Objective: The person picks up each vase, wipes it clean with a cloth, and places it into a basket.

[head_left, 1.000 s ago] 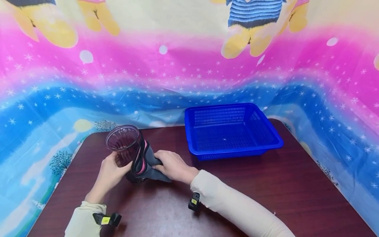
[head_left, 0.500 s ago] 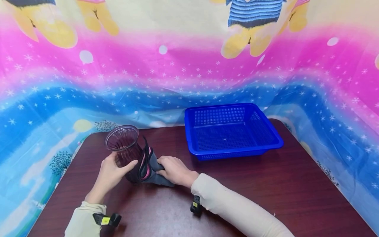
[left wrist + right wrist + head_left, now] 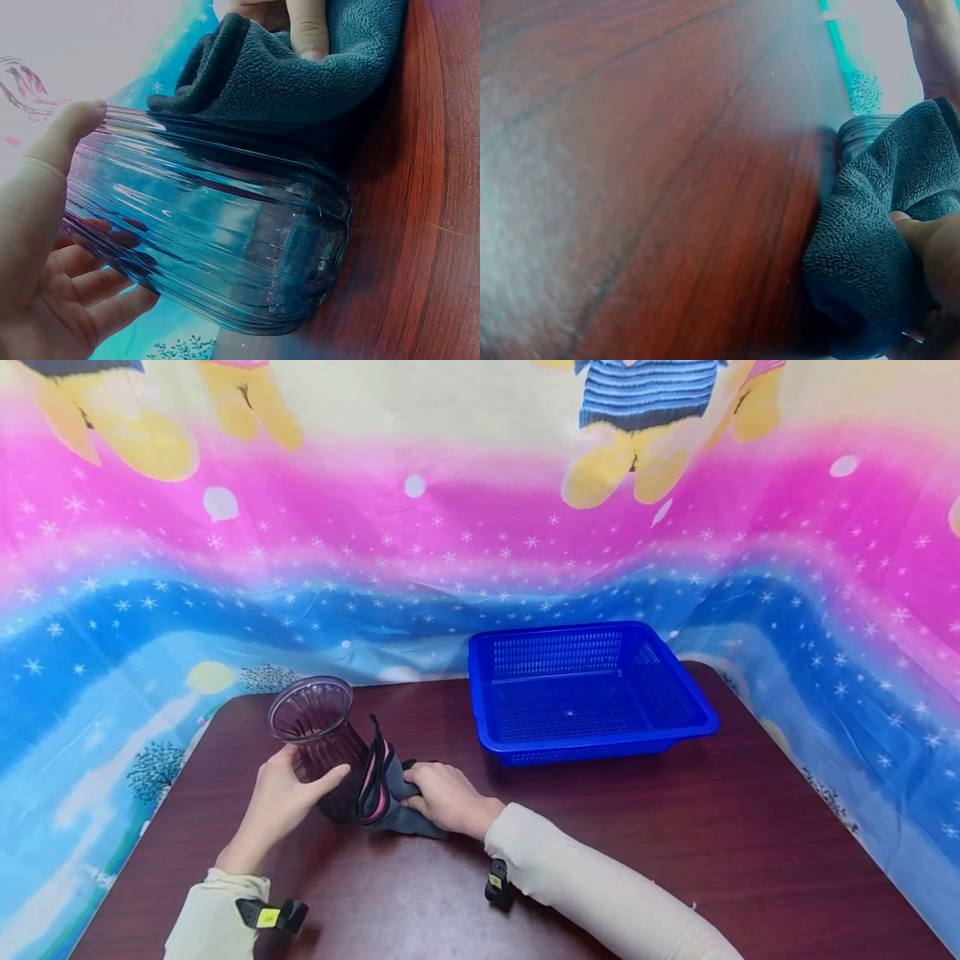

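Observation:
A purple-tinted, ribbed glass vase (image 3: 330, 752) with a flared rim stands on the table at the left. My left hand (image 3: 279, 797) grips it below the neck, thumb on the near side and fingers round the far side, as the left wrist view shows through the glass. A dark grey cloth (image 3: 401, 814) with a black edge and a pink face is bunched against the vase's right side. My right hand (image 3: 450, 797) pinches the cloth between thumb and fingers. In the right wrist view the grey cloth (image 3: 870, 232) covers most of the vase's base.
A blue plastic basket (image 3: 525, 750) with perforated walls stands at the back right of the dark red wooden table (image 3: 675, 835). Behind the table hangs a colourful printed curtain (image 3: 480, 552).
My right hand has moved down and slightly right along the vase with the cloth, baring more of the glass. My left hand and the vase stay in place.

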`<state>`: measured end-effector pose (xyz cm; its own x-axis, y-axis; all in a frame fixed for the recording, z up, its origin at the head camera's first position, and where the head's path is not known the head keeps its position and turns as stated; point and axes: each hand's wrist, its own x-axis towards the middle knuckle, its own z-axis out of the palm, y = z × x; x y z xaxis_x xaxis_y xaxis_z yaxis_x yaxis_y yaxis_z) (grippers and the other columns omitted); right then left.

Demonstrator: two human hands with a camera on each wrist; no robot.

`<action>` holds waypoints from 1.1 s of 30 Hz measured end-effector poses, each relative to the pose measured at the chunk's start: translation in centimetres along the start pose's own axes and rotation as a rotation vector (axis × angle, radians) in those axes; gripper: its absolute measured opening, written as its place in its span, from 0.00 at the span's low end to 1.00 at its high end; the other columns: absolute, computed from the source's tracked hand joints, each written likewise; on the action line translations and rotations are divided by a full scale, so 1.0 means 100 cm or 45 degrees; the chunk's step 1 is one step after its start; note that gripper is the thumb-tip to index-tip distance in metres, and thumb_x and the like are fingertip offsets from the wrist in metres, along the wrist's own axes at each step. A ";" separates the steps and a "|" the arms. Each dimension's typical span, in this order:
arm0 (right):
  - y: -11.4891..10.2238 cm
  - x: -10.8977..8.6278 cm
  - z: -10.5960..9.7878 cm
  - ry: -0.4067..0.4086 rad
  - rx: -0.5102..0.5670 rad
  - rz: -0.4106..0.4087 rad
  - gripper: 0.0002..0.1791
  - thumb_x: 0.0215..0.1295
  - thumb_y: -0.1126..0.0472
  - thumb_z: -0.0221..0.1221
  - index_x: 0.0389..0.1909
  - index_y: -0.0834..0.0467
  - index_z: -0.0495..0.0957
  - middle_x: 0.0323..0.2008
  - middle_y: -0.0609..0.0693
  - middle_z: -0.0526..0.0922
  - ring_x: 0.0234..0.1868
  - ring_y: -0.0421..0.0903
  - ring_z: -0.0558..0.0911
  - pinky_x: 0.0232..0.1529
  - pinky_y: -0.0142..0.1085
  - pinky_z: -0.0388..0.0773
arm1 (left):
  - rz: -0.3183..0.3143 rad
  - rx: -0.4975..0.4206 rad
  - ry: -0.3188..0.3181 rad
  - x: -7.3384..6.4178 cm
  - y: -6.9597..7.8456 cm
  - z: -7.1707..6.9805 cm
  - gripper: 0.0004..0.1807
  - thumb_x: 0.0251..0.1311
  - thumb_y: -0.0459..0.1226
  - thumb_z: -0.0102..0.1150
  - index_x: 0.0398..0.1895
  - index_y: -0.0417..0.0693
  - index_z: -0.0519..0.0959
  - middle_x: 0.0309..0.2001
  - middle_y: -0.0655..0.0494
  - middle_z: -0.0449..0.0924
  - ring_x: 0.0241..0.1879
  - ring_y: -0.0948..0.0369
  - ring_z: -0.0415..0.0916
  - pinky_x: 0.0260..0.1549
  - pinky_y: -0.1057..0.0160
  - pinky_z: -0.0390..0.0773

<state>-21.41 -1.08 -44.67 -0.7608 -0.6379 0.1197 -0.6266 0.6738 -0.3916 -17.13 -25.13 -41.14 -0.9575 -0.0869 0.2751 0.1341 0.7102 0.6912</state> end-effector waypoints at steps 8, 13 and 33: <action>0.002 0.000 0.002 0.004 0.032 0.014 0.05 0.63 0.53 0.68 0.32 0.47 0.82 0.28 0.40 0.81 0.32 0.36 0.79 0.32 0.33 0.73 | 0.003 0.010 0.002 0.001 0.001 0.000 0.33 0.58 0.47 0.71 0.60 0.35 0.75 0.56 0.32 0.82 0.53 0.40 0.83 0.49 0.42 0.83; 0.002 0.000 0.003 0.006 0.043 0.019 0.05 0.63 0.53 0.68 0.31 0.47 0.82 0.28 0.39 0.81 0.31 0.36 0.79 0.31 0.33 0.72 | -0.013 -0.001 -0.019 0.000 0.004 -0.003 0.34 0.58 0.48 0.71 0.61 0.35 0.75 0.56 0.31 0.81 0.54 0.39 0.83 0.50 0.42 0.83; 0.003 0.002 0.001 -0.010 0.068 -0.001 0.04 0.63 0.54 0.68 0.32 0.47 0.81 0.27 0.39 0.78 0.31 0.36 0.77 0.32 0.32 0.72 | -0.019 0.013 -0.024 0.001 0.004 -0.004 0.34 0.58 0.48 0.71 0.60 0.35 0.75 0.56 0.31 0.81 0.54 0.39 0.82 0.50 0.41 0.82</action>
<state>-21.71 -1.02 -44.88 -0.7589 -0.6414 0.1126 -0.6170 0.6528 -0.4395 -17.07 -25.08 -40.58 -0.9640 -0.0840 0.2522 0.1175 0.7163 0.6878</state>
